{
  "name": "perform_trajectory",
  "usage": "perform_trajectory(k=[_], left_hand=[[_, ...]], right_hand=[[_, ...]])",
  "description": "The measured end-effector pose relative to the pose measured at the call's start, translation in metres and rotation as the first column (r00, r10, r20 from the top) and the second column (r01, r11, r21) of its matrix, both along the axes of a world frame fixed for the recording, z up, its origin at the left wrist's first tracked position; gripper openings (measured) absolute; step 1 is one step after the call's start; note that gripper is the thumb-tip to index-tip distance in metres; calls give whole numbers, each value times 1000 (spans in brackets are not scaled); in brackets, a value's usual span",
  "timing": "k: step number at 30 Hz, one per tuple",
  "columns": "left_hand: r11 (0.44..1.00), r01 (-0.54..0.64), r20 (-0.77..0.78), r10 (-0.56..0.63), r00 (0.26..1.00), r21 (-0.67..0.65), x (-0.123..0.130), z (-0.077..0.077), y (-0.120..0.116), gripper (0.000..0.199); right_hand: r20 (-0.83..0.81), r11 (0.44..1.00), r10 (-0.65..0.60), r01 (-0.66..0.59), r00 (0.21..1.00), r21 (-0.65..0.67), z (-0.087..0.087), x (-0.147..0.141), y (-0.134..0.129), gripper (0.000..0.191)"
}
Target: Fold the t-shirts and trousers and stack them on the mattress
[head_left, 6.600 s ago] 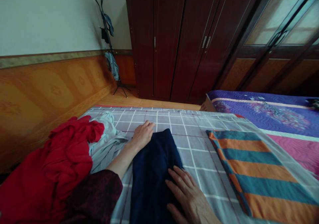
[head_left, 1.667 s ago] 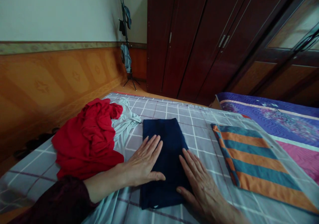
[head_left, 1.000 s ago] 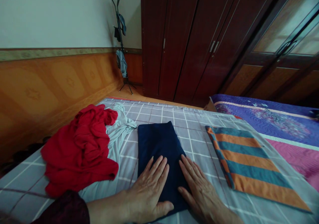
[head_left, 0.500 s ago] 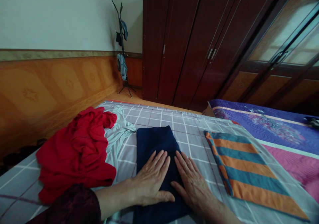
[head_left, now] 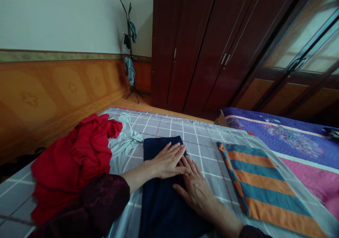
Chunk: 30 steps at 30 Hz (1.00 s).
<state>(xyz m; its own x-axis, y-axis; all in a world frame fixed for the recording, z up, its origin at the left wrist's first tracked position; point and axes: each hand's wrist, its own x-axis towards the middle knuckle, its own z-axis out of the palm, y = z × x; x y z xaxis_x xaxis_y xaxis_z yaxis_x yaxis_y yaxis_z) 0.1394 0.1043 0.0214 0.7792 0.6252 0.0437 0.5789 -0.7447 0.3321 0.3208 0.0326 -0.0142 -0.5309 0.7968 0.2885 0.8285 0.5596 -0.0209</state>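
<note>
The navy folded cloth [head_left: 162, 209] lies flat on the grey checked sheet [head_left: 205, 162], directly in front of the person and under both hands; the left hand [head_left: 168, 162] rests flat across its farther part, with the fingers straight, close together and pointing to the far right, so that their tips come near the cloth's right edge; the right hand [head_left: 197, 188] is laid flat at this same edge, with its fingers pointing away and a little to the left, and its thumb apart upon the cloth; neither hand is gripping anything, and the left thumb overlaps the right fingers; the long axis of the cloth runs away from the person, its short far edge towards the dark red wardrobe [head_left: 182, 47], while its near end passes out of view at the bottom; to the left lie a crumpled red cloth [head_left: 79, 153] and, just beside it, a pale cloth [head_left: 123, 137]; well apart on the right lies a folded striped cloth [head_left: 265, 179], orange and teal; the wardrobe's doors are closed, therefore its contents are hidden.
</note>
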Motion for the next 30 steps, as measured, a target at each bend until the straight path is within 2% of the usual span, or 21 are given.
perform_trajectory(k=[6, 11, 17, 22, 27, 30], left_hand=[[996, -53, -38, 50, 998, -69, 0, -10, 29, 84], [996, 23, -43, -27, 999, -89, 9, -9, 44, 77], [998, 29, 24, -28, 999, -56, 7, -24, 57, 69], [997, -55, 15, 56, 998, -53, -5, -29, 68, 70], [974, -227, -26, 228, 973, 17, -23, -33, 79, 69], [972, -229, -12, 230, 973, 49, -30, -35, 80, 67]], right_hand=[[46, 997, -15, 18, 999, -81, 3, -2, 2, 65], [40, 995, -1, 5, 999, -103, 0, 0, 2, 66], [45, 987, 14, -6, 999, -160, 4, -1, 2, 65], [45, 987, -13, 20, 999, -162, 5, -1, 1, 64], [45, 990, -18, 24, 999, -138, 1, 1, 1, 65], [42, 988, -23, 29, 999, -151, 1, 0, 1, 63]])
